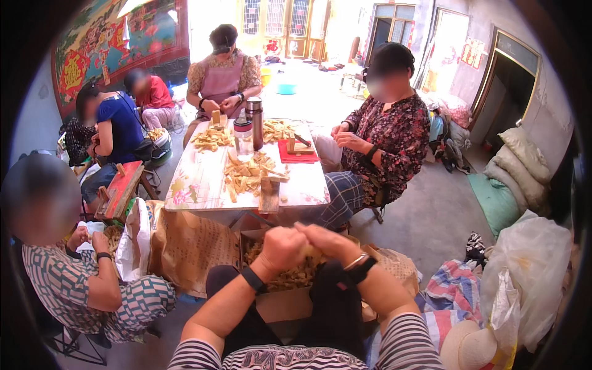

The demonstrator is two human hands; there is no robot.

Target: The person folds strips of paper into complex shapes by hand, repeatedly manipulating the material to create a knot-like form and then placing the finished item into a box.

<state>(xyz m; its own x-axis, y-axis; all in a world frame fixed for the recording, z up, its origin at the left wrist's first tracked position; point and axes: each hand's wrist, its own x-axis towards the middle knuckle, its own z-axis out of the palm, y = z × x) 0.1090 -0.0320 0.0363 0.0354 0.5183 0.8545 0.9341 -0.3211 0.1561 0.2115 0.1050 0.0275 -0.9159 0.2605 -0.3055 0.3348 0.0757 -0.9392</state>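
My left hand [283, 249] is curled, thumb side toward my right hand [327, 241]. The two meet above an open cardboard box [283, 305] between my knees. Pale yellow-brown dried pieces [289, 280] fill the box. Something pale yellow shows under my right fingers, but whether it is gripped or lies behind them is unclear. Beyond my hands stands a table with a flowered top [199, 178]. On its near edge rests a small wooden block stand [269, 194], beside a heap of yellow dried strips [247, 173].
A brown paper sack [189, 245] stands left of the box, near a seated person [69, 277]. Two more people sit around the table, others farther left. A steel thermos [255, 122], a clear bottle [243, 138] and a knife [303, 140] are on it. Striped bags [451, 286] lie at right.
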